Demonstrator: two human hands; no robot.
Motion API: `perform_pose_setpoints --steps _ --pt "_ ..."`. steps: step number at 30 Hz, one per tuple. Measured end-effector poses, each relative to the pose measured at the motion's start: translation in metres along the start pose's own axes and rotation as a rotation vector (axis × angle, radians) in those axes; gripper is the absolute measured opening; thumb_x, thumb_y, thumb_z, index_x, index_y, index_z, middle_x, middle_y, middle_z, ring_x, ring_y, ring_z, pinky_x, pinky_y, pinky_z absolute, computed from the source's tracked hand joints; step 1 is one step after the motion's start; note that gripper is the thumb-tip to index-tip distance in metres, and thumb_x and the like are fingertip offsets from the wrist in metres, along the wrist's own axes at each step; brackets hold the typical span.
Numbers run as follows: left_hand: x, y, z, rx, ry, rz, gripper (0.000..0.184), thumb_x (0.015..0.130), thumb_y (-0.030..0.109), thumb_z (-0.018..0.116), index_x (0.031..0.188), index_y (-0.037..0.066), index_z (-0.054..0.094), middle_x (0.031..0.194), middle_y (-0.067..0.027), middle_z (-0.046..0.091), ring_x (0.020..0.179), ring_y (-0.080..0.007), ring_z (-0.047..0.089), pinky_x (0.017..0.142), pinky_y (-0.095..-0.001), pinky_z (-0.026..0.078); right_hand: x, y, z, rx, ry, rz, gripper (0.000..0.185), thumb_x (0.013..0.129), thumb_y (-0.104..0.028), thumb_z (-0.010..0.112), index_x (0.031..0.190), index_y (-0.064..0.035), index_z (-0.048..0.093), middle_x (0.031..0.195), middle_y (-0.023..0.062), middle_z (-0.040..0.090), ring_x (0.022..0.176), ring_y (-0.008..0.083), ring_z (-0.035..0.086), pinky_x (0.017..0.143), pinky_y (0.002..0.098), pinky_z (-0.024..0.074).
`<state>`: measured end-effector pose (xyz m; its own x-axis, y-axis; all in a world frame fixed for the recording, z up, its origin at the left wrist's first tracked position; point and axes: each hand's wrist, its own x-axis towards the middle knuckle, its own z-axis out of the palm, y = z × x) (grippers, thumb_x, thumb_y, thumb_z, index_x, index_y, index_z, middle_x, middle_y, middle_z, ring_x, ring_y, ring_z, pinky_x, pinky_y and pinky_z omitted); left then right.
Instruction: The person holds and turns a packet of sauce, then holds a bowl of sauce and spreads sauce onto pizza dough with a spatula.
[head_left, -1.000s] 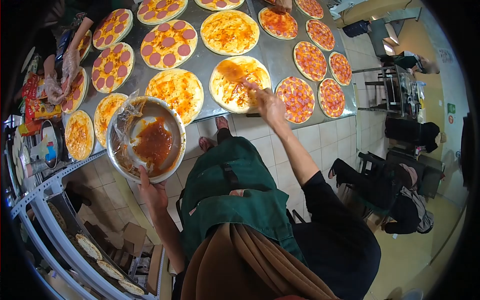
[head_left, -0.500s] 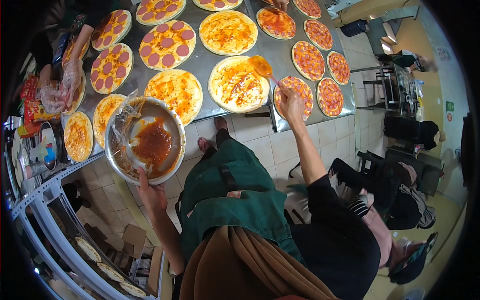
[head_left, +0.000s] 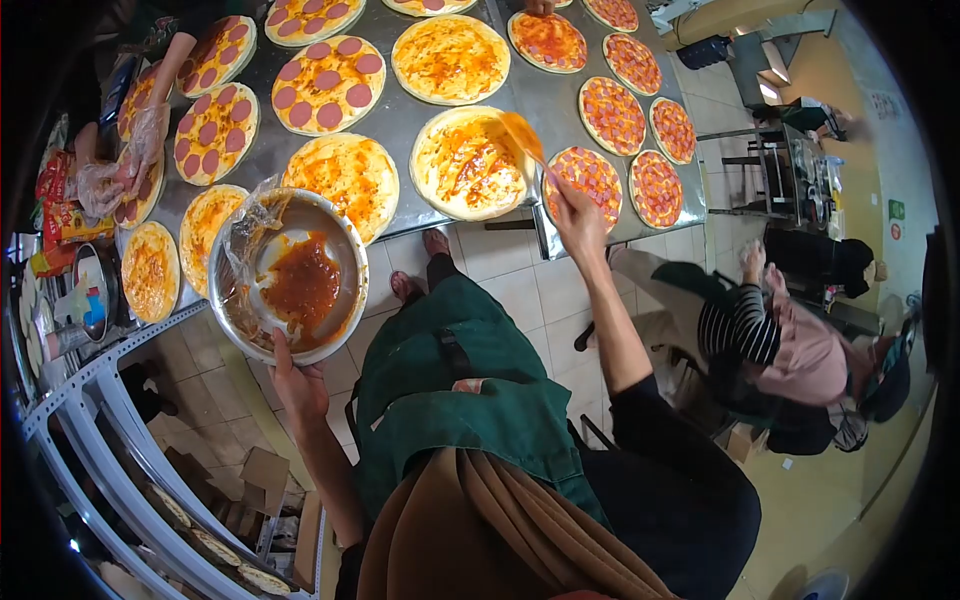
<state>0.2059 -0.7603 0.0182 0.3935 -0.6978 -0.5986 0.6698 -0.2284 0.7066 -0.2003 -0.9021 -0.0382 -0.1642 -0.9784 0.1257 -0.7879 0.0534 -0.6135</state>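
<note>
My left hand [head_left: 298, 385] grips the rim of a metal bowl [head_left: 349, 265], thumb over the edge. Red-brown sauce [head_left: 306, 275] lies in the bowl, and crumpled plastic wrap [head_left: 236, 255] clings to its left side. In my right hand [head_left: 581, 222] is a sauce-coated spoon [head_left: 521, 134], held by its handle. The spoon's bowl is over the right edge of a round pizza base [head_left: 450, 160] streaked with sauce; whether it touches is unclear. A sauce-covered base [head_left: 343, 178] lies just behind the metal bowl.
More pizzas, some with sausage slices [head_left: 328, 85] and some with diced topping [head_left: 611, 115], cover the metal table [head_left: 400, 212]. A co-worker's plastic-gloved hand [head_left: 108, 185] is at left. A metal rack [head_left: 100, 420] stands lower left. Another person [head_left: 790, 345] is at right.
The spoon has turned slightly at the base's right edge. My left hand still holds the bowl. The person at right has moved up and closer to the table.
</note>
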Motion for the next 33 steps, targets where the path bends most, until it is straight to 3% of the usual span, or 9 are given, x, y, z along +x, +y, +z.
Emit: perform_pose_setpoints --steps 4,7,10,14,18,22,26,29,33 --pt "-0.005 0.0 0.002 0.02 -0.005 -0.003 0.053 0.092 0.026 0.051 0.135 0.005 0.028 0.128 -0.0147 0.045 0.108 -0.0265 0.056 0.081 -0.0401 0.055 0.01 -0.059 0.055 -0.18 -0.251 0.038 0.03 0.084 -0.017 0.058 0.114 -0.0144 0.062 0.086 0.0172 0.064 0.078 0.0317 0.063 0.068 0.0391 0.0495" --pt "-0.008 -0.001 -0.001 -0.007 0.001 0.007 0.053 0.092 0.026 0.051 0.135 0.004 0.028 0.128 -0.0152 0.045 0.108 -0.0269 0.055 0.08 -0.0404 0.056 -0.008 -0.071 0.06 -0.079 -0.25 -0.121 0.03 0.084 -0.016 0.058 0.113 -0.0154 0.063 0.081 0.0181 0.063 0.071 0.0333 0.063 0.064 0.041 0.0489" --pt "-0.012 -0.002 -0.008 -0.014 0.017 0.003 0.054 0.092 0.026 0.051 0.135 0.004 0.027 0.128 -0.0157 0.044 0.108 -0.0278 0.055 0.08 -0.0411 0.056 0.013 -0.056 0.047 -0.075 -0.16 0.05 0.031 0.083 -0.016 0.059 0.114 -0.0157 0.063 0.081 0.018 0.063 0.07 0.0337 0.063 0.064 0.0427 0.049" --pt "-0.009 -0.006 -0.018 -0.02 0.032 0.002 0.053 0.092 0.026 0.051 0.134 0.004 0.027 0.128 -0.0163 0.043 0.108 -0.0289 0.055 0.08 -0.0423 0.056 0.008 -0.039 0.065 -0.149 -0.218 -0.135 0.029 0.084 -0.016 0.058 0.113 -0.0162 0.063 0.081 0.0184 0.065 0.074 0.0315 0.064 0.066 0.0394 0.0503" --pt "-0.012 -0.004 -0.014 -0.024 0.032 0.015 0.053 0.093 0.026 0.05 0.134 0.004 0.027 0.128 -0.0166 0.043 0.108 -0.0292 0.055 0.079 -0.0427 0.057 0.01 -0.045 0.049 0.026 -0.181 -0.025 0.028 0.084 -0.016 0.058 0.111 -0.0151 0.064 0.087 0.0184 0.066 0.074 0.032 0.064 0.066 0.0383 0.0511" --pt "-0.013 -0.004 -0.012 -0.018 0.026 0.011 0.052 0.093 0.026 0.05 0.134 0.004 0.027 0.128 -0.0169 0.044 0.108 -0.0289 0.055 0.078 -0.0423 0.057 0.004 -0.033 0.048 -0.184 -0.217 -0.111 0.027 0.082 -0.014 0.059 0.108 -0.0155 0.066 0.081 0.0173 0.065 0.069 0.0323 0.064 0.06 0.0388 0.0501" --pt "-0.014 -0.006 -0.011 -0.029 0.033 0.028 0.053 0.092 0.026 0.051 0.134 0.004 0.028 0.127 -0.0167 0.044 0.108 -0.0281 0.056 0.078 -0.0423 0.057 -0.039 -0.053 0.018 -0.185 -0.325 -0.256 0.026 0.081 -0.015 0.061 0.106 -0.0176 0.067 0.069 0.0153 0.061 0.057 0.0302 0.058 0.054 0.0398 0.0466" --pt "-0.017 -0.005 -0.011 -0.019 0.047 0.027 0.052 0.092 0.026 0.052 0.133 0.003 0.029 0.125 -0.0156 0.046 0.107 -0.0276 0.056 0.077 -0.0417 0.057 -0.033 -0.043 -0.016 -0.258 -0.379 -0.17 0.025 0.082 -0.018 0.06 0.106 -0.017 0.067 0.067 0.0133 0.059 0.06 0.0302 0.059 0.058 0.0405 0.0478" --pt "-0.014 -0.01 -0.016 -0.054 0.017 -0.01 0.051 0.092 0.026 0.052 0.132 0.002 0.032 0.124 -0.014 0.048 0.106 -0.0263 0.057 0.076 -0.0396 0.057 0.003 -0.047 0.004 -0.224 -0.237 -0.184 0.026 0.084 -0.021 0.058 0.108 -0.0196 0.066 0.068 0.0123 0.059 0.061 0.03 0.06 0.053 0.041 0.046"
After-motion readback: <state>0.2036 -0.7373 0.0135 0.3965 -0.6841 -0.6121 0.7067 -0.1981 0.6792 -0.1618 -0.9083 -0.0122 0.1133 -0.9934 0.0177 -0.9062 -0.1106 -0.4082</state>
